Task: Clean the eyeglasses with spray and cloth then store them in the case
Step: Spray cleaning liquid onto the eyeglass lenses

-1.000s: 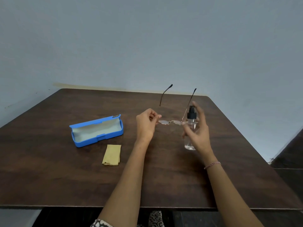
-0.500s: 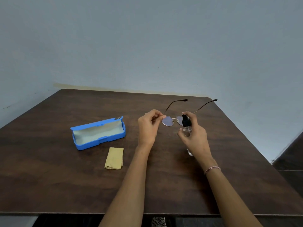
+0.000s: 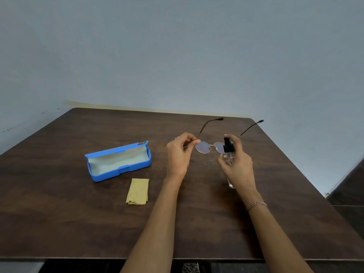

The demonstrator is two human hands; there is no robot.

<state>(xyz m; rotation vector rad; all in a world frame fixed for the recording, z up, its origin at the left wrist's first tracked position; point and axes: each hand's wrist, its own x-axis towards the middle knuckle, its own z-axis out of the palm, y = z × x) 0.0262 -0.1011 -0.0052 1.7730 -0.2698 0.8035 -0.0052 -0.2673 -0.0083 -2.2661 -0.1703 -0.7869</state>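
Observation:
My left hand [image 3: 178, 154] pinches the left rim of thin metal eyeglasses [image 3: 203, 147], held above the table with the temples unfolded and pointing away from me. My right hand [image 3: 239, 166] grips a small clear spray bottle [image 3: 228, 154] with a black nozzle, index finger on top of the pump; the nozzle sits right in front of the right lens. A blue case [image 3: 118, 161] lies with its lid up at the left, pale lining showing. A folded yellow cloth [image 3: 137, 191] lies just in front of the case.
A dark wooden table [image 3: 78, 223] stands against a grey-blue wall [image 3: 177, 56]. Its near edge runs just under my forearms. A dark surface [image 3: 348, 190] sits lower at the far right.
The glasses tilted so the lenses face me and the temples dropped from upright to pointing away. The bottle moved up close to the right lens.

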